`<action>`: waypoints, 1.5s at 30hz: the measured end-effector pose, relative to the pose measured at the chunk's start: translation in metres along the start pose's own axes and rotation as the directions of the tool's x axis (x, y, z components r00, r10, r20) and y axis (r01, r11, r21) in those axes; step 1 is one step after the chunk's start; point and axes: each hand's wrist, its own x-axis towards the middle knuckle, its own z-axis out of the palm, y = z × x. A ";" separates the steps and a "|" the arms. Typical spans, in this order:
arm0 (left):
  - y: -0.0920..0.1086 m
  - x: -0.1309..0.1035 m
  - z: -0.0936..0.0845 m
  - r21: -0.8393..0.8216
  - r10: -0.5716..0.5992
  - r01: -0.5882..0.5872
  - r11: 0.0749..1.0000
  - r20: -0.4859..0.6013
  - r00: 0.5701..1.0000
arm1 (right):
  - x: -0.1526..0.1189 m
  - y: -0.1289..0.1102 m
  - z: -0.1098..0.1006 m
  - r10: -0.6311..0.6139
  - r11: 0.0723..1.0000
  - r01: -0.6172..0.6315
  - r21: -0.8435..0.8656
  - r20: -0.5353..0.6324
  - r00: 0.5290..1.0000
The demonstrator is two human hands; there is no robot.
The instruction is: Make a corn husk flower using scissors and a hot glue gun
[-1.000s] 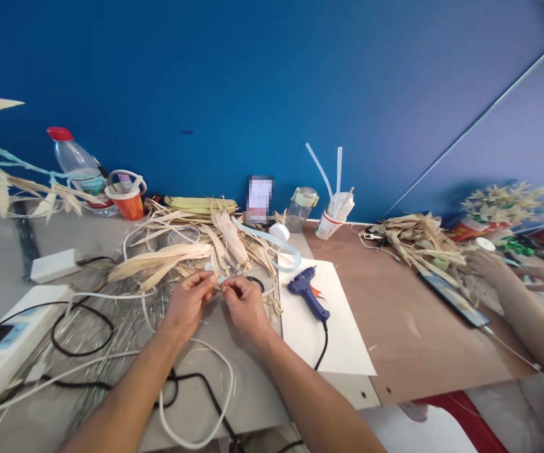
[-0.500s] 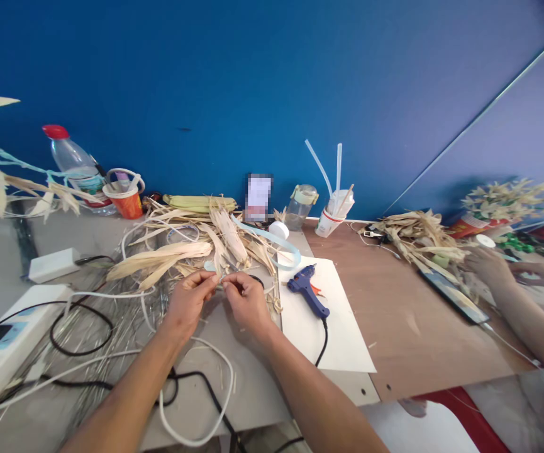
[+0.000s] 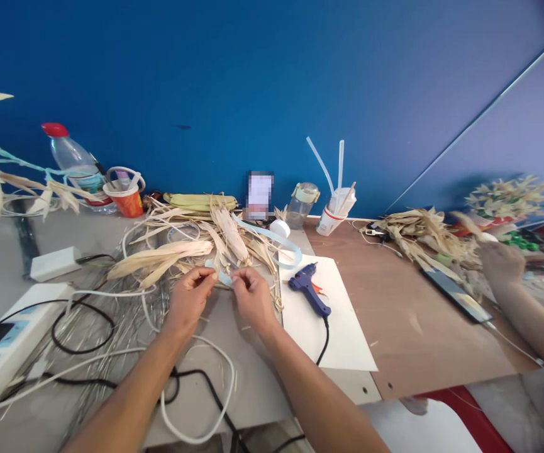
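My left hand point(image 3: 192, 294) and my right hand point(image 3: 254, 300) are close together above the grey table, each in a pinch. Between their fingertips a short piece of light blue tape point(image 3: 223, 277) stretches, its ends at the two pinches. Just behind them lies a pile of dry corn husks point(image 3: 229, 233). A looped light blue strip point(image 3: 288, 253) runs over the pile's right side. To the right of my right hand, a blue glue gun point(image 3: 309, 289) rests on a white sheet point(image 3: 342, 340).
White and black cables point(image 3: 227, 377) and thin wires cross the table at left, beside a power strip point(image 3: 17, 340). Cups, a bottle point(image 3: 71, 157) and a jar point(image 3: 302, 201) stand along the wall. At right, another person's hand point(image 3: 502, 264) is over husks near a phone point(image 3: 458, 296).
My hands have moved slightly apart, and the blue tape between them now shows more clearly. The other person's hand at the right has shifted a little to the right.
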 end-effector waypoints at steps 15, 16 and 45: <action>-0.006 -0.002 0.001 0.032 -0.085 0.080 0.996 0.225 0.971 | 0.004 -0.002 -0.004 0.114 0.913 -0.140 0.384 0.090 0.989; -0.006 -0.003 0.001 0.027 -0.090 0.086 0.996 0.245 0.965 | 0.005 -0.001 -0.004 0.116 0.909 -0.150 0.389 0.112 0.987; -0.004 -0.002 0.002 -0.120 -0.118 0.139 0.983 0.169 0.978 | 0.000 -0.007 0.001 0.065 0.960 -0.081 0.267 0.066 0.996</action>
